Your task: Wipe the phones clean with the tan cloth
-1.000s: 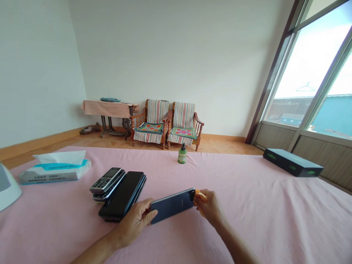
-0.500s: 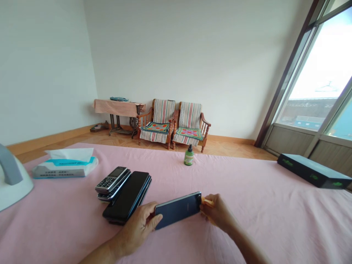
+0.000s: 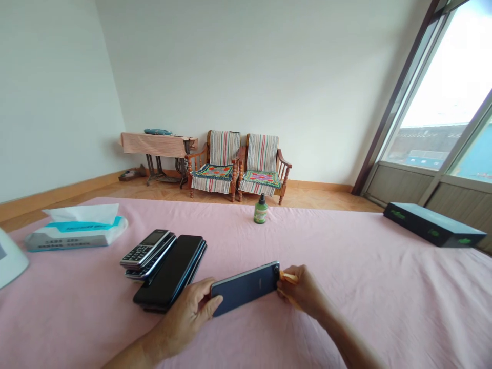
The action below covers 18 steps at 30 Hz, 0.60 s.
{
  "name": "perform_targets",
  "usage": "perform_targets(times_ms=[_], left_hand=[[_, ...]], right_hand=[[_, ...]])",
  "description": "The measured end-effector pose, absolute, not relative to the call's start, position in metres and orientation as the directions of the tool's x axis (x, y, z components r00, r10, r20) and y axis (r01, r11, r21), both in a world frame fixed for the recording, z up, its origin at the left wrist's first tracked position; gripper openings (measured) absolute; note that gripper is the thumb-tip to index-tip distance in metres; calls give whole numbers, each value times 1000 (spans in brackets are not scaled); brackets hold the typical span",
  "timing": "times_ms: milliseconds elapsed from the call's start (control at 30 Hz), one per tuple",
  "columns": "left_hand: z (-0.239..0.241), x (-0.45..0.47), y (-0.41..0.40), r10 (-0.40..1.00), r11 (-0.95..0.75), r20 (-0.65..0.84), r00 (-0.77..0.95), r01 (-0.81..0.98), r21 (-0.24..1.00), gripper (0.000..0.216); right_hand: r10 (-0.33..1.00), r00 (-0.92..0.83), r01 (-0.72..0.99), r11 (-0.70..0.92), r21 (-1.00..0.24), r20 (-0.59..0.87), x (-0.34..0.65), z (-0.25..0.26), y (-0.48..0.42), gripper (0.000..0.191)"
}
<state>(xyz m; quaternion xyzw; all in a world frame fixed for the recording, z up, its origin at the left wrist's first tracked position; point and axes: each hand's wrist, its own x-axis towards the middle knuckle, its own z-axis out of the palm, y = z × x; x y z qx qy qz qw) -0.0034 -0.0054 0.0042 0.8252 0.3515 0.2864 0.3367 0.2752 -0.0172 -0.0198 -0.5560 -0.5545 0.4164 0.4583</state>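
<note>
My left hand [image 3: 191, 312] is closed on the left end of a dark smartphone [image 3: 246, 290], thumb on the side facing me. The phone is tilted, its camera end to the right. My right hand [image 3: 302, 289] pinches a small orange cloth [image 3: 289, 278] against that right end. Most of the cloth is hidden by the fingers. To the left of my left hand lies a stack of black smartphones [image 3: 172, 271]. Beside it, partly leaning on it, are keypad phones [image 3: 146, 250] piled on each other.
A pink cloth [image 3: 365, 277] covers the surface. At its far side stands a green spray bottle [image 3: 260, 211]. A tissue pack [image 3: 77, 233] and part of a white appliance [image 3: 11, 261] are on the left; a black box [image 3: 432, 225] is far right. Two armchairs [image 3: 223, 161] stand beyond.
The view has shifted slightly, so background things sit a little higher and further left. Both hands keep their hold on the phone and the orange cloth, with hardly any visible movement.
</note>
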Motion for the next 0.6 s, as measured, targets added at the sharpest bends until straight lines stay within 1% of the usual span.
perform_targets(times_ms=[167,267,367,500,600], left_hand=[[8,-1,-7,769,-526,234,595,380,761,27],[9,-1,-7,771,-530,241,590,382,757,27],[6,-3,-5,776,-505,221,590,372,779,28],[0,-3,-5,798,-451,204,567,338,826,29],[-1,2,-6,828,-433,227,513,328,839,31]], right_hand=[[988,126,252,58,-966,93,273,-10,-16,25],[994,88,297,30,-954,59,271,-8,-20,21],[998,56,359,17,-933,40,270,-8,-25,20],[994,60,408,55,-911,87,274,7,-29,12],[983,36,441,147,-885,181,279,35,-38,12]])
